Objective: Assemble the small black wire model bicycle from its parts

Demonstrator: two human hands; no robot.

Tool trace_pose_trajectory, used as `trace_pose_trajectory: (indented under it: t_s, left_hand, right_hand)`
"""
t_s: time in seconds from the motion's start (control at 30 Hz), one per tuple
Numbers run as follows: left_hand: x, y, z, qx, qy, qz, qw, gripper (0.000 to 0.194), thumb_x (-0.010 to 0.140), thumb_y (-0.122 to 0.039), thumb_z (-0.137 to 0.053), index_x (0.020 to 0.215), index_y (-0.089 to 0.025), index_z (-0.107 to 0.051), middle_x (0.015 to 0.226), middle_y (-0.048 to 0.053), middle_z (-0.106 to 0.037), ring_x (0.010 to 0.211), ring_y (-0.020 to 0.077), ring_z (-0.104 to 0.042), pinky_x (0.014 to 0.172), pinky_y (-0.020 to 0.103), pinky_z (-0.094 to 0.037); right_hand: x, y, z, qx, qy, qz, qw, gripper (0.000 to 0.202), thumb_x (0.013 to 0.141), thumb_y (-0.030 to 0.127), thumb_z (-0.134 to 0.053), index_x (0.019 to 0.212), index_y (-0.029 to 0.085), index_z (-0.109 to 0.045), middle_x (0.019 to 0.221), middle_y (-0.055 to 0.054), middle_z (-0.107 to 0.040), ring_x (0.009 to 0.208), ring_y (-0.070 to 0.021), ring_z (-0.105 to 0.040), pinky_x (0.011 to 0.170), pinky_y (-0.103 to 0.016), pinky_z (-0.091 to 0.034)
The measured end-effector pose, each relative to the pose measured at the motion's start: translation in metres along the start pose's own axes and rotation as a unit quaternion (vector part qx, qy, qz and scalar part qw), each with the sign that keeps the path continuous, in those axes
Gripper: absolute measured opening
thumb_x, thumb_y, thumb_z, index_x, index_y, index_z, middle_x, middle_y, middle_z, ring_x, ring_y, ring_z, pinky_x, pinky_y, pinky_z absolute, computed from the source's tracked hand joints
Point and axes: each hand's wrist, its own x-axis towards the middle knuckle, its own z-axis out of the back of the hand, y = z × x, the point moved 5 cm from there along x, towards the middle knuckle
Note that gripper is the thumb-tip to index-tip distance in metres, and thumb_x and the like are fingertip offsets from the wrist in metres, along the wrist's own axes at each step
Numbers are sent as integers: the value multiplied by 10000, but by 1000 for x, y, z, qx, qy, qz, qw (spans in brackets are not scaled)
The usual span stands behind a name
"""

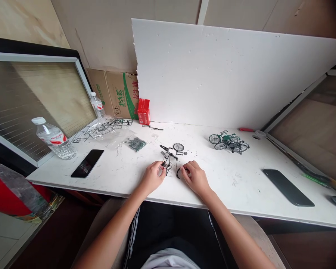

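My left hand pinches a black model bicycle frame by its near end, close to the table's front edge. My right hand is closed at the fingertips on a small curved black part, perhaps a mudguard; its far end is hidden by the fingers. A spoked model wheel lies just beyond the frame, apart from both hands. Small black pieces are scattered beside that wheel.
Assembled model bicycles stand at the right back. Sprues, a bagged kit, a phone and water bottles lie or stand to the left. A dark slab lies at the right. A white board closes off the back.
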Motion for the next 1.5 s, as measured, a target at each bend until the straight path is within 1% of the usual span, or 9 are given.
trace_pose_trajectory:
  t_s: [0.2,0.4,0.57,0.73,1.03,1.13,1.27,1.4,1.5]
  left_hand:
    - [-1,13,2,-1,-20,40,999,395,917,-182,-674,1310,-193,-645,922,37,-760,693,153,-657,687,274,-504]
    - [-3,13,10,54,-24,49,997,210,878,-287,-753,1062,-188,-728,718,-10,-650,693,178,-645,764,310,-534]
    - [-6,22,15,7,-60,140,988,387,806,-279,-841,1141,-196,-666,640,-55,-636,630,176,-645,658,275,-484]
    - [-11,25,14,-39,-87,151,984,306,822,-203,-812,1114,-189,-723,935,55,-790,694,161,-673,667,274,-506]
    - [-16,15,21,-34,-79,106,991,445,920,-123,-601,1357,-151,-680,1077,85,-783,550,91,-523,598,251,-490]
    - [-38,2,37,27,-128,105,986,361,962,-222,-619,1309,-163,-700,1014,69,-766,557,102,-514,646,272,-505]
    - [-97,-15,53,96,-139,86,982,192,1006,-293,-616,1077,-198,-766,690,-11,-634,565,121,-501,629,249,-471]
    - [-153,-20,58,109,-128,58,984,165,1004,-245,-634,1095,-209,-767,665,-34,-593,532,100,-448,595,219,-453]
    - [-175,-14,60,133,-134,55,980,169,999,-211,-644,1118,-208,-764,694,-30,-612,527,94,-449,588,214,-455]
  right_hand:
    - [-25,-6,16,-49,-21,-19,998,292,1110,387,-472,949,232,-660,887,-96,-674,894,-271,-580,722,-389,-427]
    - [-75,-32,46,-123,-84,-69,987,295,1105,414,-467,1004,233,-677,900,-106,-673,902,-298,-546,781,-427,-404]
    - [-114,-51,61,-128,-151,-133,971,303,1102,440,-439,1052,225,-647,897,-110,-652,855,-294,-534,775,-429,-391]
    - [-124,-57,56,-131,-142,-153,969,314,1106,437,-419,1011,220,-626,906,-112,-661,863,-299,-536,774,-424,-375]
    - [-124,-55,55,-142,-161,-151,965,274,1106,400,-443,1037,212,-630,960,-125,-700,917,-316,-566,804,-423,-371]
    - [-132,-54,56,-147,-182,-143,962,238,1106,363,-456,1057,205,-627,987,-123,-708,925,-301,-573,842,-429,-380]
    - [-157,-54,58,-144,-206,-123,960,217,1102,352,-464,1088,200,-618,1039,-127,-709,967,-290,-608,886,-437,-398]
    - [-182,-57,68,-135,-266,-132,945,226,1103,349,-441,1062,196,-603,1167,-172,-719,1116,-323,-640,937,-466,-415]
    - [-186,-60,70,-128,-272,-172,938,264,1110,376,-410,1017,202,-586,1201,-175,-726,1174,-341,-633,977,-497,-398]
